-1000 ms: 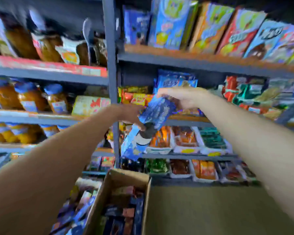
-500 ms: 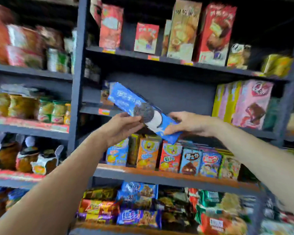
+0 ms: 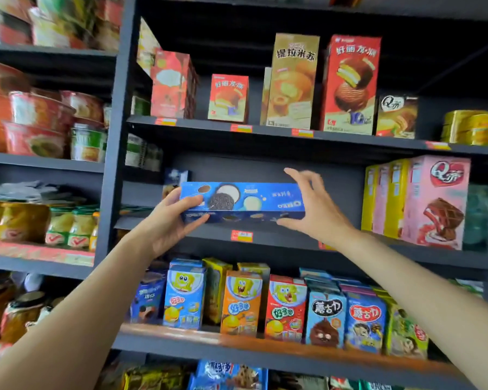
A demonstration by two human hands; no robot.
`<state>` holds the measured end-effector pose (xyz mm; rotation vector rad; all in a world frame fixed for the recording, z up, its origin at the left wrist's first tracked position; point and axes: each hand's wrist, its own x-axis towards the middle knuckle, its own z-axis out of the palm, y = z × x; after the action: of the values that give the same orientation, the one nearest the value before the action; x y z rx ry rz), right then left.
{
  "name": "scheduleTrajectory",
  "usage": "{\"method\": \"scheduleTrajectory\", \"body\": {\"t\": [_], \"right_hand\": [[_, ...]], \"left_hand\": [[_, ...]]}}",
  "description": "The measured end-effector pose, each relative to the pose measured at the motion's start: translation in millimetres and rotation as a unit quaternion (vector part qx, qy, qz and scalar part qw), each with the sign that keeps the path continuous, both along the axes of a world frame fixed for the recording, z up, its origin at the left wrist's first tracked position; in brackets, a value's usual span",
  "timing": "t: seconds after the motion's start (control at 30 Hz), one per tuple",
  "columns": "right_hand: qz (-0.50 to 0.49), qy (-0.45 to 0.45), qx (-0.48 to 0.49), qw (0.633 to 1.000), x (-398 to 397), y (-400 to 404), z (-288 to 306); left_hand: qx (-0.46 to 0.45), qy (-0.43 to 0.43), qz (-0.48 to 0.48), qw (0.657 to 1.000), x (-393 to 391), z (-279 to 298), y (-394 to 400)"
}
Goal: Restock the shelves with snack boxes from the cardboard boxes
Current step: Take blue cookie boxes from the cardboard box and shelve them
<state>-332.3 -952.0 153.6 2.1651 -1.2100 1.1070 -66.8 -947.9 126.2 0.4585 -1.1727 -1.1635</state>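
the blue oreo box (image 3: 242, 201) lies lengthwise, level, at the front of the middle shelf (image 3: 268, 237), seemingly resting on its edge above a red price tag (image 3: 241, 235). the left hand (image 3: 172, 220) grips its left end, thumb on the front face and fingers curled beneath. the right hand (image 3: 314, 206) is at the right end, fingers spread and loose, thumb under the corner. pink q-ti boxes (image 3: 437, 202) stand well to the right.

Blue cookie box (image 3: 241, 201) level at the middle shelf (image 3: 265, 237), left hand (image 3: 168, 220) gripping one end, right hand (image 3: 314, 209) open-fingered at the other
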Motion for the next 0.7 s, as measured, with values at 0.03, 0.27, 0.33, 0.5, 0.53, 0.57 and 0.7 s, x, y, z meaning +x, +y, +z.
{"method": "scheduleTrajectory", "body": {"t": [0.03,0.27,0.33,0.5,0.53,0.57,0.7], "right_hand": [[0.020,-0.047,0.064,0.997,2.4,-8.1,1.8],[0.176,-0.351,0.330,0.858,25.4,-79.6,27.3],[0.119,-0.357,0.353,0.856,32.8,-103.1,34.8],[0.013,-0.277,0.413,0.867,55.6,-149.9,37.9],[-0.011,-0.263,0.410,0.873,57.4,-158.6,39.7],[-0.038,-0.244,0.402,0.882,57.1,-169.3,41.6],[-0.049,-0.181,0.448,0.874,54.5,-208.2,44.5]], "left_hand": [[-0.011,-0.018,0.005,1.000,3.1,2.1,-7.9],[-0.003,-0.077,0.005,0.997,32.7,32.6,-80.0],[0.024,-0.123,0.019,0.992,41.8,38.4,-108.3],[0.065,-0.242,0.144,0.957,50.8,43.9,-178.8],[0.070,-0.280,0.159,0.944,50.3,43.4,-187.4],[0.076,-0.314,0.176,0.930,52.2,43.8,-198.0],[0.069,-0.390,0.223,0.891,61.8,46.5,-234.7]]}}
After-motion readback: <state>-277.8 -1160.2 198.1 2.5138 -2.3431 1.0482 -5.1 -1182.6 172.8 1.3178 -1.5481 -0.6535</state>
